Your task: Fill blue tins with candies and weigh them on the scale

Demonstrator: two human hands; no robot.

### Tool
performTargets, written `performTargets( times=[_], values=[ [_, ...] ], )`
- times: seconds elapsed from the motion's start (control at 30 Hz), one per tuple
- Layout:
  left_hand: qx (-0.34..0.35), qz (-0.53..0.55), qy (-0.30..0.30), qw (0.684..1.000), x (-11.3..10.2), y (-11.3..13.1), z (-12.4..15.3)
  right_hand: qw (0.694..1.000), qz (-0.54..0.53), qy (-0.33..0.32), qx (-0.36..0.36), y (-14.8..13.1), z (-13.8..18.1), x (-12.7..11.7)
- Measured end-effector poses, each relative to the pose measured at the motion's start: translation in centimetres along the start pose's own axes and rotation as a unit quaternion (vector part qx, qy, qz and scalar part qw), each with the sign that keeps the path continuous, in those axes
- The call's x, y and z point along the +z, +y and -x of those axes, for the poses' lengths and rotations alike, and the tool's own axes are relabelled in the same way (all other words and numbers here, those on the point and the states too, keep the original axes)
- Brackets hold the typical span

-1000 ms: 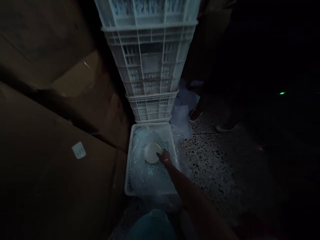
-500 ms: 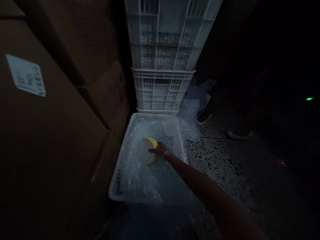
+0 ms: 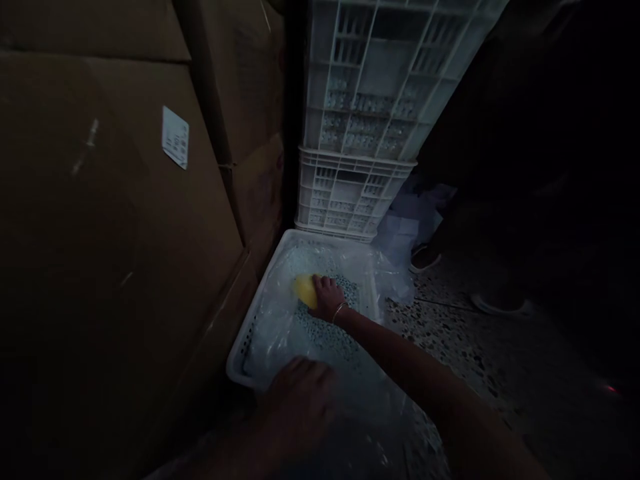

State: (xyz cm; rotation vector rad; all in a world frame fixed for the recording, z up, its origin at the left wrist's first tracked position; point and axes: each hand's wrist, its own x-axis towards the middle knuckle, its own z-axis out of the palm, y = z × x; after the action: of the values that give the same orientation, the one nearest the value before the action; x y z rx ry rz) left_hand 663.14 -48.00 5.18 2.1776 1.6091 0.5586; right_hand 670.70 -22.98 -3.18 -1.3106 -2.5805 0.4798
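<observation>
My right hand [image 3: 327, 298] grips the near-right side of the yellow tub [image 3: 304, 289], fingers laid over it. My left hand [image 3: 300, 393] has come into view in the foreground, low over the near edge of the basket; it is blurred, and I cannot tell whether it holds anything.

The tub has turned: half a second ago its pale round face showed beside the yellow wall, and now I see yellow alone. I take that to mean I am rolling it over among the small pale pieces [image 3: 325, 327], though which way its mouth faces is hidden from me.

The tub sits inside the white basket [image 3: 237, 373], towards its far half, on the pieces and beside the folds of the clear plastic sheet [image 3: 275, 327], which also spills past the basket's right side.

Just behind the basket rises a stack of white crates [image 3: 357, 120]. Cardboard boxes [image 3: 125, 200] wall my left; on the right lies speckled floor [image 3: 430, 340], with another person's foot [image 3: 424, 259] near the crates.
</observation>
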Motion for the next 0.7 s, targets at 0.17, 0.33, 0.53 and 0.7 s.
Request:
performTargets(
  times=[0.17, 0.33, 0.53, 0.7],
  values=[
    [-0.201, -0.129, -0.035, 0.970, -0.3, -4.1, -4.2, 0.982, 0.174, 0.067, -0.044, 1.5, -4.4, -4.1],
    [-0.339, -0.140, 0.038, 0.930, -2.5, -5.4, -2.4, 0.960, 0.256, 0.093, -0.064, 2.1, -7.3, -3.1],
    [-0.343, -0.219, 0.176, 0.896, -2.4, -8.3, -3.0, 0.953, 0.282, 0.065, -0.085, 3.0, -7.8, 0.4],
    [-0.362, 0.114, 0.163, 0.911, -0.2, -11.6, -3.2, 0.963, 0.264, 0.039, -0.033, 4.1, -7.9, 1.4]
  ],
)
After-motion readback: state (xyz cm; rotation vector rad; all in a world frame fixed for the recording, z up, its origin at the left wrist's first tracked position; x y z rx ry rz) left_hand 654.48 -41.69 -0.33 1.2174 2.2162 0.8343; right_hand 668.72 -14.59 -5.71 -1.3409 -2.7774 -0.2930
